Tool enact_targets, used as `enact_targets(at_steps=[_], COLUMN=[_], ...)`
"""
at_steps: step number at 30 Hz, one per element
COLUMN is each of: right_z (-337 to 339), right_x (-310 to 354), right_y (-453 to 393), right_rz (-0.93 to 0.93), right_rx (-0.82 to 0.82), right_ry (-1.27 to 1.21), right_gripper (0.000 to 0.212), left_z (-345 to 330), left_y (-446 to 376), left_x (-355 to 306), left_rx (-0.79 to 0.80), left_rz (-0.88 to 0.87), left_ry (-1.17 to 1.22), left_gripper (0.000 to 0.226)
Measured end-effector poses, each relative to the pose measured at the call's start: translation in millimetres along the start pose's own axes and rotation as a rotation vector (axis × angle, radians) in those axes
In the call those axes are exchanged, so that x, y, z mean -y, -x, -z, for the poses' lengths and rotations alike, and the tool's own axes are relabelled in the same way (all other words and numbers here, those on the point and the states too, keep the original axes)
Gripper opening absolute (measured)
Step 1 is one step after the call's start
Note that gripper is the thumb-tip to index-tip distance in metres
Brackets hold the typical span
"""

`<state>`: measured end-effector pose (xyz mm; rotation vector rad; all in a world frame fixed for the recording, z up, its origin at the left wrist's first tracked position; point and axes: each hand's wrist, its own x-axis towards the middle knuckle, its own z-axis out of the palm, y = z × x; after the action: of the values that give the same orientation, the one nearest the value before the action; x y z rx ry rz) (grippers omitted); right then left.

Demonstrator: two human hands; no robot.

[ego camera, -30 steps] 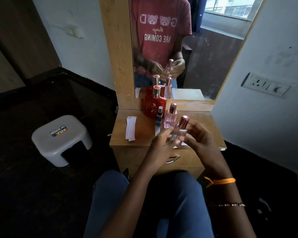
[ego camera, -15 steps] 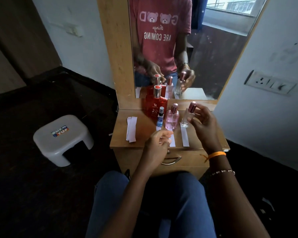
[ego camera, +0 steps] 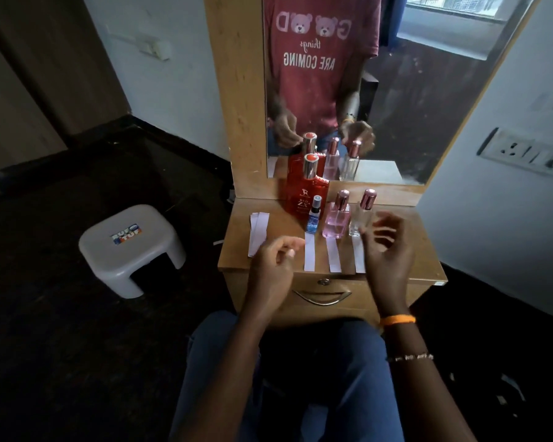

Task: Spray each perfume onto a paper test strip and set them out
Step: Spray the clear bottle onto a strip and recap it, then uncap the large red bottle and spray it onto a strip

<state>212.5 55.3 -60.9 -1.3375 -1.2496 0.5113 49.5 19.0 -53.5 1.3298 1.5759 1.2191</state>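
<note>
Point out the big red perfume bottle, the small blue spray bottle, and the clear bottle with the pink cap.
Big red perfume bottle [ego camera: 305, 199], head view, front label.
Small blue spray bottle [ego camera: 313, 222], head view, blue body.
Clear bottle with pink cap [ego camera: 361, 218], head view, glass body.

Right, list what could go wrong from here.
The right hand hangs open close beside the clear bottle; a stray move could tip it into the pink bottle. The three laid strips lie near the table's front edge; the left hand could sweep them off.
</note>
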Motion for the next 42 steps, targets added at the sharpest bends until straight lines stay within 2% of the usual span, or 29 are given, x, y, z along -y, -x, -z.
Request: enact_targets(at_steps=[2, 5, 8, 11, 15, 20, 24, 37, 42], right_z=[-16.2, -53.0, -91.1, -118.9, -134.3, -137.3, -137.4, -131.7, -110.2], right_x=[9.8, 16.4, 25.1, 34.7, 48.0, 49.8, 50.8, 49.6, 44.9], right_y=[22.3, 40.1, 39.5, 29.2, 23.9, 17.4, 15.5, 12.3, 20.7], right_rz=[0.105, 0.22, 0.177, 0.126, 0.02, -0.223, -0.305, -0.297, -0.229], right_rx=[0.147, 0.376, 0.433, 0.456, 0.457, 0.38, 0.315, 0.329, 0.289], right_ry=[0.025, 0.139, 0.232, 0.382, 0.45, 0.293, 0.235, 0.216, 0.214], right_gripper=[0.012, 0.007, 0.01, 0.022, 0.032, 0.03, 0.027, 0.017, 0.012], left_z=[13.8, 32.4, 41.0, 40.9, 40.1, 42.9, 42.7, 41.4, 40.7], left_y=[-3.1, -10.5, -15.2, -14.9, -13.6, -11.7, -10.0, -11.7, -12.4], left_x=[4.2, 16.5, 24.4, 26.1, 20.8, 21.6, 26.0, 32.1, 29.5], left_rx=[-0.119, -0.252, -0.206, -0.121, -0.096, -0.08, -0.104, -0.122, -0.12], left_rz=[0.055, 0.113, 0.168, 0.146, 0.156, 0.152, 0.145, 0.143, 0.15], left_ry=[-0.008, -0.12, -0.372, -0.577, -0.699, -0.631, -0.582, -0.56, -0.536], left_gripper=[0.031, 0.037, 0.033, 0.032, 0.031, 0.04, 0.044, 0.044, 0.039])
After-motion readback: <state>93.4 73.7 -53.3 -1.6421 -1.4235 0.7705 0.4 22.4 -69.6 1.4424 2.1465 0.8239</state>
